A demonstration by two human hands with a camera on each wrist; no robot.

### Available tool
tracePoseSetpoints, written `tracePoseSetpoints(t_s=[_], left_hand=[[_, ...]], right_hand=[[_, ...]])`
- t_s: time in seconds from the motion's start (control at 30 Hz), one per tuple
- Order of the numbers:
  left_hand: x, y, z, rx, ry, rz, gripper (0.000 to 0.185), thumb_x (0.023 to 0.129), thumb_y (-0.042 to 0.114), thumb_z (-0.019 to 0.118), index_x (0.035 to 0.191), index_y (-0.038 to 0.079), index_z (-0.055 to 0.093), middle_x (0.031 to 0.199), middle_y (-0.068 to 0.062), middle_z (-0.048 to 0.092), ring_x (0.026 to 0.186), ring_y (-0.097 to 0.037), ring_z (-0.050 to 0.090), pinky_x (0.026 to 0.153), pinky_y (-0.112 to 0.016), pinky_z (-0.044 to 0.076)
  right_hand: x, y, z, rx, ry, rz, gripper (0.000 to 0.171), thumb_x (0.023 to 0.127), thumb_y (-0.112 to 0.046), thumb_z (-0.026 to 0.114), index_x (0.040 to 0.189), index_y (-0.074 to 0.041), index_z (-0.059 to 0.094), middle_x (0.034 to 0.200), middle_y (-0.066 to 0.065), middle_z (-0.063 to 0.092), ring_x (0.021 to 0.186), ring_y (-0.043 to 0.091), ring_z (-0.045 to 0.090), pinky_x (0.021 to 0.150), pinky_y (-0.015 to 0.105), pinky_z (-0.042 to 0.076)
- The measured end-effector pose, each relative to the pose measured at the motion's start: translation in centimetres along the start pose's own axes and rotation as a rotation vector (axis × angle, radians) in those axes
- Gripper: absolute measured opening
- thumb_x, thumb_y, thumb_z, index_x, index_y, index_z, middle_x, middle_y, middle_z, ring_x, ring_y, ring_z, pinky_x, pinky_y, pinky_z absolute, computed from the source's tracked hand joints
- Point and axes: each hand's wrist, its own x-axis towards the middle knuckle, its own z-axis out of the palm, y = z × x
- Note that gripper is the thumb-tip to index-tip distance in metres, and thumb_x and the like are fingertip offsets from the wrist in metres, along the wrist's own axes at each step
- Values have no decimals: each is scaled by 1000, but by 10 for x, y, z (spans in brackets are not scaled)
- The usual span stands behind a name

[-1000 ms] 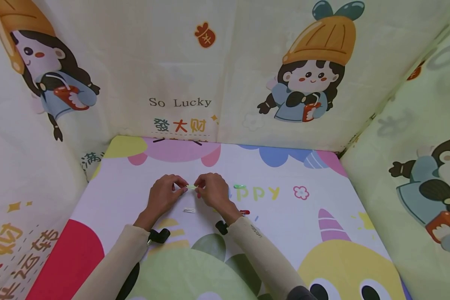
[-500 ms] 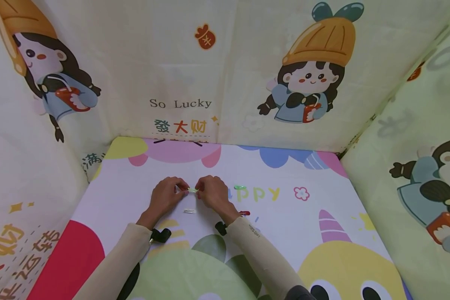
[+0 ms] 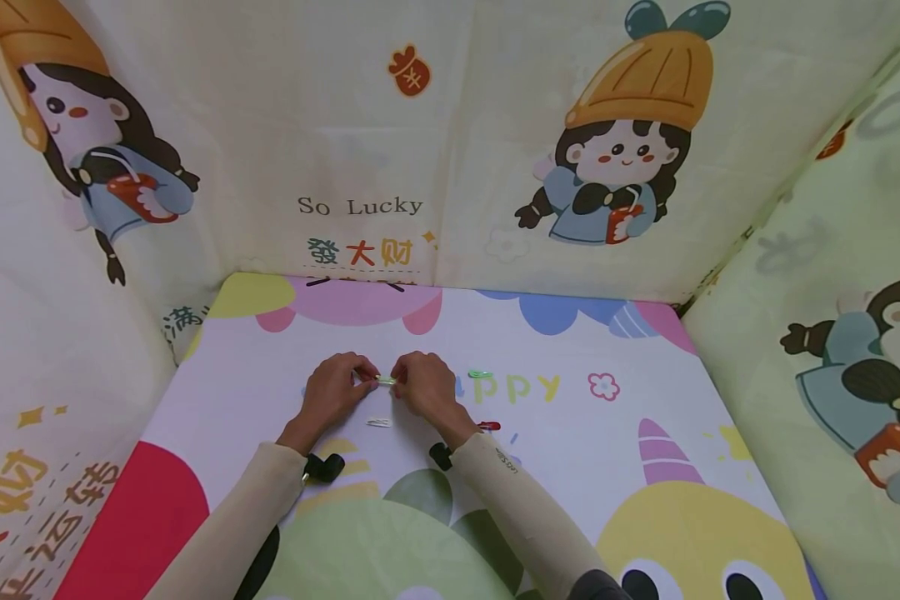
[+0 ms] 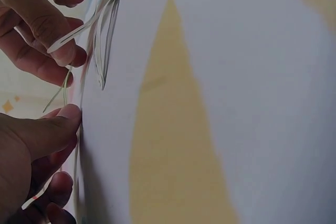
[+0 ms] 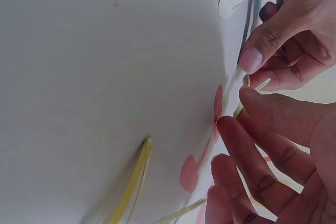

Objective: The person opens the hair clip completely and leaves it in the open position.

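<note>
Cartoon-printed fabric walls (image 3: 435, 150) enclose a colourful printed mat (image 3: 615, 433) on three sides. Both hands meet over the mat just short of the printed letters "ppy" (image 3: 521, 386). Left hand (image 3: 330, 393) and right hand (image 3: 426, 385) each pinch one end of a small yellow-green hair clip (image 3: 385, 380), fingers curled, thumb and forefinger closed on it. The clip is held between the two hands, just above the mat surface; whether it touches the mat cannot be told. The right wrist view shows the clip's thin prongs (image 5: 251, 88) between the fingertips of both hands.

A white hair clip (image 3: 378, 422) lies flat on the mat, just nearer the person than the held clip, between the two wrists. A green hair clip (image 3: 479, 373) lies on the mat beside the right hand, next to the "ppy" letters. A red hair clip (image 3: 489, 426) lies by the right wrist. Both forearms wear beige sleeves (image 3: 510, 508), with black wrist-mounted devices (image 3: 322, 468) beneath them
</note>
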Motion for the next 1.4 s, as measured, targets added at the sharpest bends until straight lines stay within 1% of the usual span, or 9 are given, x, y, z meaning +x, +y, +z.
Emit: tracePoseSetpoints(t_s=[0.17, 0.37, 0.47, 0.63, 0.83, 1.03, 1.13, 1.27, 1.4], left_hand=[[2, 2, -1, 2, -32, -29, 13, 88, 16, 86, 101, 16, 81, 91, 0, 76, 79, -16, 57, 71, -32, 43], [4, 4, -5, -25, -76, -83, 12, 90, 15, 84, 101, 16, 81, 92, -1, 76, 79, -17, 58, 71, -32, 43], [5, 4, -6, -38, -93, -98, 11, 90, 15, 84, 101, 16, 81, 91, 0, 76, 80, -17, 58, 73, -32, 43], [5, 2, -5, -54, -109, -114, 11, 90, 15, 83, 101, 16, 81, 90, 0, 76, 82, -18, 59, 75, -32, 43], [4, 2, -4, -70, -110, -110, 12, 90, 15, 83, 101, 15, 82, 90, -1, 76, 82, -19, 58, 75, -32, 43], [1, 2, -6, -80, -101, -104, 14, 90, 16, 83, 103, 16, 81, 92, -1, 75, 82, -19, 58, 75, -32, 44], [-1, 3, -6, -84, -100, -118, 15, 90, 17, 83, 106, 17, 80, 93, -2, 75, 83, -19, 58, 75, -32, 44], [-2, 4, -8, -86, -99, -139, 19, 91, 17, 82, 109, 18, 78, 95, -1, 75, 84, -20, 59, 75, -33, 44], [-2, 5, -9, -91, -91, -135, 21, 91, 17, 82, 111, 19, 77, 94, -1, 74, 84, -20, 59, 74, -33, 44]], right_hand=[[0, 0, 0, 8, -7, 6, 13, 89, -20, 86, 102, -22, 82, 84, -8, 69, 84, 14, 59, 68, 29, 47], [-1, -1, -1, 49, -28, 20, 15, 91, -20, 85, 105, -20, 82, 88, -5, 69, 88, 15, 58, 75, 31, 50], [-1, -1, -1, 57, -33, 25, 15, 91, -20, 85, 106, -19, 83, 89, -5, 70, 88, 15, 58, 76, 32, 50], [-2, 0, -1, 58, -37, 23, 16, 91, -19, 85, 107, -19, 83, 90, -5, 71, 87, 15, 58, 75, 32, 50], [-4, 2, -2, 69, -29, 23, 19, 90, -20, 86, 109, -20, 82, 93, -5, 72, 88, 15, 60, 76, 31, 51], [-6, 9, -5, 92, -9, 21, 19, 89, -22, 88, 107, -22, 81, 92, -6, 75, 85, 14, 62, 71, 29, 49], [-9, 13, -8, 117, 5, 24, 16, 90, -21, 86, 106, -22, 82, 91, -5, 74, 83, 14, 62, 69, 28, 49], [-12, 17, -10, 160, 13, 25, 17, 92, -19, 84, 109, -21, 82, 90, -4, 73, 83, 14, 62, 71, 28, 50], [-14, 21, -12, 187, 22, 25, 18, 93, -20, 84, 111, -20, 81, 91, -3, 74, 85, 14, 63, 73, 28, 52]])
